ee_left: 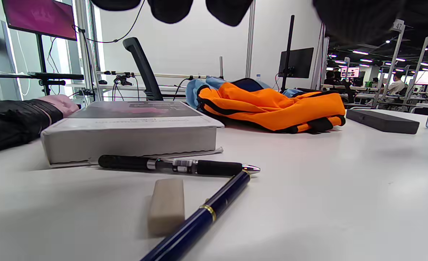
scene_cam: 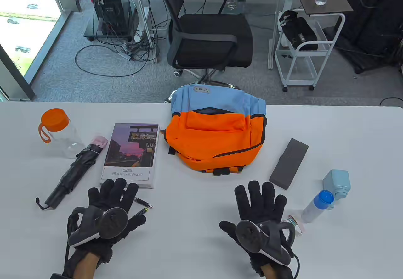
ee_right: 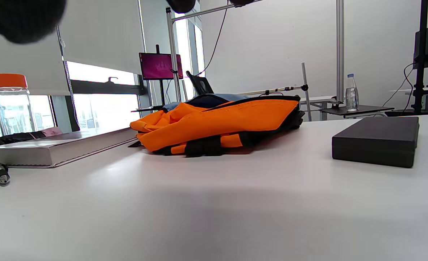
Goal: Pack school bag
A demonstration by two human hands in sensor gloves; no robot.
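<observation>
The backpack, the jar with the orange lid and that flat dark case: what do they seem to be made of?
The backpack looks like soft matte woven fabric, probably nylon: it slumps and creases. The jar seems clear glossy plastic or glass, since the table shows through it; its orange lid looks like plastic. The dark grey case is matte and stiff-edged; material unclear.

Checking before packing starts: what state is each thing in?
backpack: lying flat, top zipper partly open
water bottle: upright, orange lid on
umbrella: folded
book: closed
grey case: closed
spray bottle: lying down, capped
left hand: fingers spread, holding nothing
right hand: fingers spread, holding nothing
</observation>
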